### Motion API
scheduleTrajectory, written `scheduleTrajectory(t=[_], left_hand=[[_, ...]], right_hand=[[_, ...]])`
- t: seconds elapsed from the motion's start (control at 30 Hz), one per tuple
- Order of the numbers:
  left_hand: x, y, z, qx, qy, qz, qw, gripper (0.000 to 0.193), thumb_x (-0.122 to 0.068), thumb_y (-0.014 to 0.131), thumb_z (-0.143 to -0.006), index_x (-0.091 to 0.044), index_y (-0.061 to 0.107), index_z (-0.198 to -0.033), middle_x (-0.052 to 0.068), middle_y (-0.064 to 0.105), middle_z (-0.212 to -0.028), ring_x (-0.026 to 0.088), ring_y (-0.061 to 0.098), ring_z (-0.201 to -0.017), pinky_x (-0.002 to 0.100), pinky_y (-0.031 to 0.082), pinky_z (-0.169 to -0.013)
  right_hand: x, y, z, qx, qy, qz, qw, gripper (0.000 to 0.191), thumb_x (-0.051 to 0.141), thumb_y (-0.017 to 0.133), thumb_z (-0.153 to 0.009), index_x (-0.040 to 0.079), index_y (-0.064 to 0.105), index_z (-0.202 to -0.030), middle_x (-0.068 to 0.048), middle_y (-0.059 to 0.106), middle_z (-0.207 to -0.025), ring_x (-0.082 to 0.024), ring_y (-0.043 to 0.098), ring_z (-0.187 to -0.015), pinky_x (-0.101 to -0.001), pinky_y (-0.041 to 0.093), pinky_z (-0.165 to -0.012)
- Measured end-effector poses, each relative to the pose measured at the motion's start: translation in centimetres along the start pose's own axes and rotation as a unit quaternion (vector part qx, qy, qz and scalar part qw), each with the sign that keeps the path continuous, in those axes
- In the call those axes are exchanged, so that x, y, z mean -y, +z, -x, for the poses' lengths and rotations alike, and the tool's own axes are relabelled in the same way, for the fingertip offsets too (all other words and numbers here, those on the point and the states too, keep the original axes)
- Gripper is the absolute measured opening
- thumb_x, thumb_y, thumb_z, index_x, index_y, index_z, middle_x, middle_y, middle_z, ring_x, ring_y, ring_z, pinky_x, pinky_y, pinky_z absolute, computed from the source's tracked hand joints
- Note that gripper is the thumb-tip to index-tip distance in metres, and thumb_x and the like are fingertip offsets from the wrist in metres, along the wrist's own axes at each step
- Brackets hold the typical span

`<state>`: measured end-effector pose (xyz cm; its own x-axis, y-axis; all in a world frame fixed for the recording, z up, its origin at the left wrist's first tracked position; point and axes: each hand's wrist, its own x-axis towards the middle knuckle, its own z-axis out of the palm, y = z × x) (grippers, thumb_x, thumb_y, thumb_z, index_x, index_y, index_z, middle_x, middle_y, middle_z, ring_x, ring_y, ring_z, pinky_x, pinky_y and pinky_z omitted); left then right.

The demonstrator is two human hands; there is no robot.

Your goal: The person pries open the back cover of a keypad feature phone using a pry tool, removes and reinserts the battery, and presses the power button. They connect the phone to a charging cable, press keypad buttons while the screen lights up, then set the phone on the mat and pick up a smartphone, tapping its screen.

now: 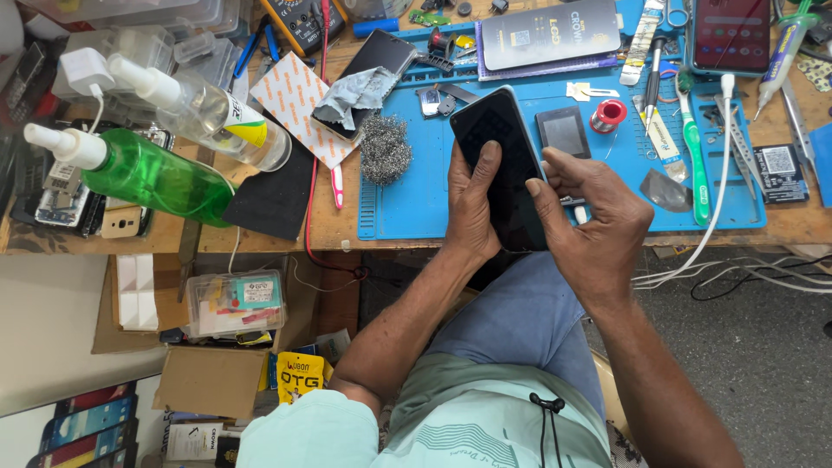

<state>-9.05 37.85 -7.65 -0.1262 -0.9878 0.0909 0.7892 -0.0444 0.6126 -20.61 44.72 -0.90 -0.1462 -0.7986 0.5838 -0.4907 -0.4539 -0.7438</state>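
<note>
A black smartphone with a dark screen is held over the front edge of a blue work mat. My left hand grips its left side, thumb lying on the glass. On the phone's right edge my right hand presses with its fingers curled. Both forearms come up from the bottom of the view over my lap.
Just behind the phone on the mat lie a small dark screen module, a red solder spool, a green toothbrush, tweezers and a wad of steel wool. A green bottle and a clear bottle lie at the left. Boxes sit under the bench.
</note>
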Motion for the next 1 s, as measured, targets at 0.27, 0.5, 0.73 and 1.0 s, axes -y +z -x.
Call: scheduleTrajectory(t=[0.27,0.5,0.73,1.0], left_hand=[[0.0,0.0,0.3,-0.017,0.016,-0.016,1.0,0.056,-0.031,0.072,-0.098,-0.022,0.047,-0.148,-0.002,0.062,-0.126,0.008,0.064,-0.114,0.028,0.059,-0.096],[0.3,0.1,0.0,0.014,0.017,-0.001,1.0,0.044,-0.029,0.07,-0.104,-0.017,0.053,-0.143,-0.001,0.067,-0.119,0.011,0.068,-0.107,0.03,0.062,-0.09],[0.2,0.5,0.1,0.023,0.016,0.008,1.0,0.042,-0.026,0.068,-0.106,-0.016,0.052,-0.144,0.0,0.066,-0.124,0.013,0.067,-0.11,0.033,0.061,-0.092],[0.3,-0.5,0.2,0.077,-0.041,0.114,0.99,0.056,-0.053,0.033,-0.118,-0.005,0.051,-0.142,0.012,0.065,-0.126,0.021,0.068,-0.115,0.039,0.059,-0.101]], right_hand=[[0.2,-0.1,-0.2,0.018,-0.02,0.032,0.999,0.029,0.0,0.08,-0.1,0.001,0.073,-0.128,-0.011,0.074,-0.108,-0.013,0.069,-0.089,-0.0264,0.056,-0.079],[-0.6,-0.1,0.1,-0.001,-0.008,-0.005,1.0,0.027,0.002,0.08,-0.102,0.002,0.073,-0.128,-0.011,0.074,-0.113,-0.014,0.072,-0.096,-0.0267,0.059,-0.086],[-1.8,0.0,0.6,-0.013,0.021,-0.05,0.998,0.032,0.001,0.079,-0.103,-0.002,0.068,-0.132,-0.01,0.074,-0.11,-0.013,0.071,-0.097,-0.0254,0.059,-0.087],[-3.0,0.3,1.0,-0.018,0.054,-0.094,0.994,0.03,0.0,0.078,-0.105,-0.004,0.067,-0.133,-0.01,0.073,-0.112,-0.012,0.07,-0.102,-0.0248,0.06,-0.09]])
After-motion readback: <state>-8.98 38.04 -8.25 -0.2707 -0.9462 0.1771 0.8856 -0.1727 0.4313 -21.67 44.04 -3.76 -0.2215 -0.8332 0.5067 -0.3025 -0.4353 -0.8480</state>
